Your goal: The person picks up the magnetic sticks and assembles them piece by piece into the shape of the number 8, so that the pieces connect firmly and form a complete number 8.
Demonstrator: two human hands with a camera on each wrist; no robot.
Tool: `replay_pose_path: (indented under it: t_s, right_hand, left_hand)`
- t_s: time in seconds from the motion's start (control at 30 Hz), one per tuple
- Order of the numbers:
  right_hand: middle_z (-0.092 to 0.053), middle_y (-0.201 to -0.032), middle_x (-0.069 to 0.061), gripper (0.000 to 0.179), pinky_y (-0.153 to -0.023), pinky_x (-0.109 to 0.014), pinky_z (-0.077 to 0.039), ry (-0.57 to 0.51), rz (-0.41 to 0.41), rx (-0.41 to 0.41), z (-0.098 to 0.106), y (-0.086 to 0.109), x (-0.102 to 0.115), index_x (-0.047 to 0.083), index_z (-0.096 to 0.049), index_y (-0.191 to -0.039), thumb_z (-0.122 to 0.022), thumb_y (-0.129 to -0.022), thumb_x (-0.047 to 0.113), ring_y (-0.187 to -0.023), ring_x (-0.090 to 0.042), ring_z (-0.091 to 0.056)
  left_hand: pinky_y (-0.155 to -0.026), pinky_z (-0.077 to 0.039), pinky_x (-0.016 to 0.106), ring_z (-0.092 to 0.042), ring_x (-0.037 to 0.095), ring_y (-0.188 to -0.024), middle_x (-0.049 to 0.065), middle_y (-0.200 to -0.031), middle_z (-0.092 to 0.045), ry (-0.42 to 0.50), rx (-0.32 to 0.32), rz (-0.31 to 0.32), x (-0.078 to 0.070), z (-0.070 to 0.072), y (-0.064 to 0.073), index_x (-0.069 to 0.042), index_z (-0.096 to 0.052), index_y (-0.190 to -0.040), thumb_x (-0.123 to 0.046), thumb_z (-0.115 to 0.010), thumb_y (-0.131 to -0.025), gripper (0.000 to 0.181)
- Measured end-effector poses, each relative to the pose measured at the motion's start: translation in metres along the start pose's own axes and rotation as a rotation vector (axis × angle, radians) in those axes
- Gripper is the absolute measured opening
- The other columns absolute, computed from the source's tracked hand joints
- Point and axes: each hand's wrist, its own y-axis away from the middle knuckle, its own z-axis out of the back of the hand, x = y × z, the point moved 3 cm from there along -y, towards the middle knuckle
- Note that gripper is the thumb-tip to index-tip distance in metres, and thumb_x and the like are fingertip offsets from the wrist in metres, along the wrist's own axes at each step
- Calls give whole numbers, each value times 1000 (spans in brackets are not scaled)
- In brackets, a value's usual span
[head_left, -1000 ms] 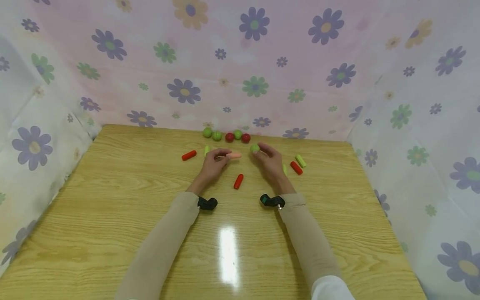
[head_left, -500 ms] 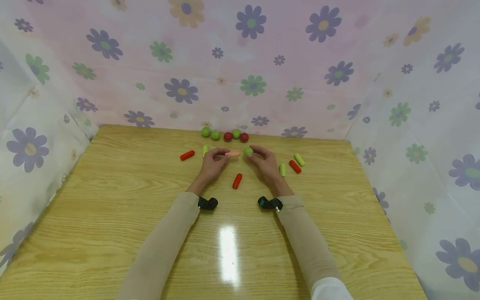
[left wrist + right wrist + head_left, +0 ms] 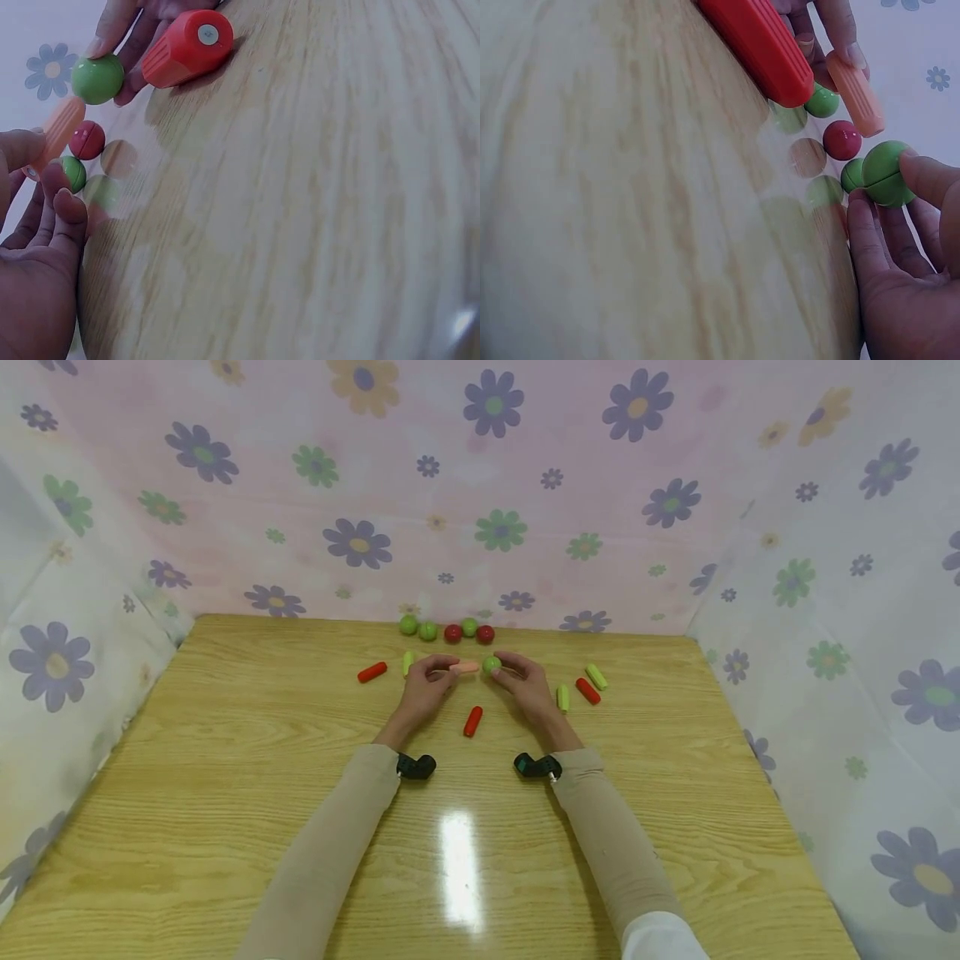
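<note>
My left hand point(image 3: 427, 687) pinches a ribbed, peach-coloured stick point(image 3: 465, 667) by one end, its free end pointing right. A glossy green ball point(image 3: 491, 666) with a seam line is pinched between the thumb and fingers of my right hand point(image 3: 531, 690). Stick and ball face each other across a small gap in the head view. In the left wrist view the stick point(image 3: 64, 126) slants up toward the green ball point(image 3: 97, 79). Below and between the hands lies a red ribbed stick point(image 3: 473, 722), with a small metal disc on its end in the left wrist view.
Along the table's back edge sits a row of green balls point(image 3: 428, 631) and red balls point(image 3: 453, 633). Another red stick point(image 3: 372, 672) and a yellow-green stick point(image 3: 408, 663) lie left. Right are a red stick point(image 3: 588, 691) and two yellow-green sticks point(image 3: 563, 698). Flowered cloth point(image 3: 501, 531) surrounds the table.
My right hand has moved left with the green ball, closing most of the distance to the peach stick, mainly in the first half second. My left hand has stayed nearly still.
</note>
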Motion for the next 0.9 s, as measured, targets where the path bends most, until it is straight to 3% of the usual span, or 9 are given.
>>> replay_pose_path:
  t_s: [0.2,0.63,0.9]
  right_hand:
    - [-56,-144,-21,42,-95,-20,-50,17,-25,-4,-1,-3,0,-3,-57,-140,-65,-100,5,-130,-31,-56]
    - [-58,-141,-20,39,-107,-33,-47,87,-11,-13,-6,-4,2,-3,-60,-137,-65,-99,5,-130,-31,-56]
    - [-62,-134,-20,37,-100,-32,-49,181,4,-3,-7,-2,4,-3,-62,-133,-67,-98,6,-119,-30,-59]
  left_hand:
    - [-87,-52,32,-64,32,-110,19,-125,-64,-22,-8,-5,3,-1,-2,0,-67,-124,-15,-61,-104,26]
    - [-81,-51,28,-64,30,-105,19,-124,-65,-36,-10,-14,2,-1,-3,1,-67,-122,-12,-61,-103,24]
    - [-79,-50,26,-64,28,-101,20,-124,-65,-52,-14,0,5,-2,-3,3,-66,-123,-10,-61,-102,25]
